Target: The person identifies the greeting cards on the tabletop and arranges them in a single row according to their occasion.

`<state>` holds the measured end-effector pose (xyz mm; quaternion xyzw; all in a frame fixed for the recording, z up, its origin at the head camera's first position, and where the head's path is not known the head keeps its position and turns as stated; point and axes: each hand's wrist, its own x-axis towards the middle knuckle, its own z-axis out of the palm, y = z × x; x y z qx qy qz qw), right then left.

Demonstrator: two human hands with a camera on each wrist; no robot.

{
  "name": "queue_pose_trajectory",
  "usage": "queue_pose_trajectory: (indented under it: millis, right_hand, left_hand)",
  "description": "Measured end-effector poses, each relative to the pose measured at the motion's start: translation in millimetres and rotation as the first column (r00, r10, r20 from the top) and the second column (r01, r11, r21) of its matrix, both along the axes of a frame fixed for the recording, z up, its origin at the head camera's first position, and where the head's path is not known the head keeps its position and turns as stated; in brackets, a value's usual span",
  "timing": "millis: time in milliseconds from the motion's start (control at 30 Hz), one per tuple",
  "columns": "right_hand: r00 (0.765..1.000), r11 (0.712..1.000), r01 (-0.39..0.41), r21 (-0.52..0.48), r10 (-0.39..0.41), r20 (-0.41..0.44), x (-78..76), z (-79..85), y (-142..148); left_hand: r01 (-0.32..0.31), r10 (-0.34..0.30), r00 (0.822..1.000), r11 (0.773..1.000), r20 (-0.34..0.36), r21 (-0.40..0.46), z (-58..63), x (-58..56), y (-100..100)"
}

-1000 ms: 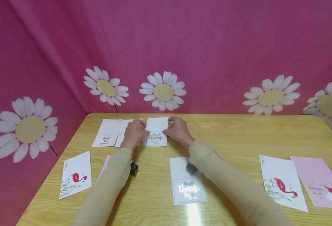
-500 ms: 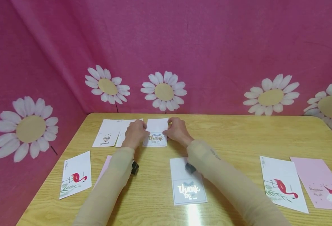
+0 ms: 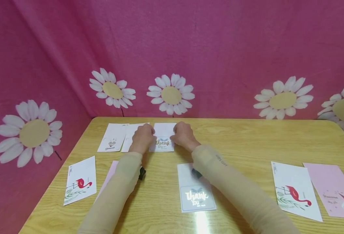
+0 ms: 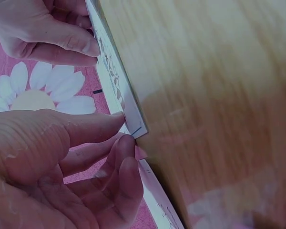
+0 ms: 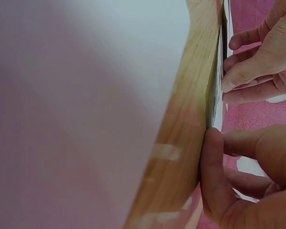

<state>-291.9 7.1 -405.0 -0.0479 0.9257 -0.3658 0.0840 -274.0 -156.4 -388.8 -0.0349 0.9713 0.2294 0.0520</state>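
A white card printed "Thank You" (image 3: 164,143) lies in the back row on the table, between both hands. My left hand (image 3: 142,138) pinches its left edge, with the thumb tip on the card's corner in the left wrist view. At the right edge, my right hand (image 3: 185,135) holds it between thumb and fingers. Left of the hands are a white card with a diamond drawing (image 3: 113,138) and another white card (image 3: 129,136), partly hidden by the left hand. A second "Thank You" card (image 3: 196,196), glossy with glare, lies nearer me, partly under the right forearm.
Front left lie a flamingo card (image 3: 82,178) and a pink card (image 3: 110,175), mostly covered by the left sleeve. Another flamingo card (image 3: 296,191) and a pink unicorn card (image 3: 330,185) lie on the right. A pink flowered cloth (image 3: 218,65) hangs behind the wooden table (image 3: 242,152).
The far edge of the held card sits slightly lower in the head view than a second ago. Both hands stay at its sides; the other cards have not moved.
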Motion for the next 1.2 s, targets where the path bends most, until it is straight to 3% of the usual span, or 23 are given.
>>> queue_pose_trajectory:
  millis: [400, 600, 867, 1033, 1200]
  right_hand:
    - [0.997, 0.999, -0.050, 0.014, 0.051, -0.064, -0.2, -2.2, 6]
    - [0.998, 0.998, -0.056, -0.040, 0.056, -0.012, 2.8, -1.0, 13]
    - [0.995, 0.989, -0.096, -0.113, 0.100, 0.024, 14.2, 7.1, 36]
    - [0.989, 0.988, -0.147, -0.054, 0.148, 0.019, 25.3, 10.4, 56]
    - [0.967, 0.968, -0.252, 0.003, 0.252, -0.046, 35.1, 11.7, 72]
  left_hand:
    - [0.013, -0.013, 1.000, 1.000, 0.000, -0.007, 2.3, 0.5, 2]
    - [0.040, -0.040, 0.999, 0.999, -0.013, -0.009, 2.5, 4.6, -2]
    - [0.032, -0.026, 0.995, 0.998, -0.098, 0.053, 9.7, 10.4, -2]
    - [0.141, -0.131, 0.983, 0.987, -0.126, 0.073, 13.1, 21.3, 4]
    - [0.297, -0.287, 0.953, 0.949, -0.097, 0.107, 13.0, 41.5, 10]
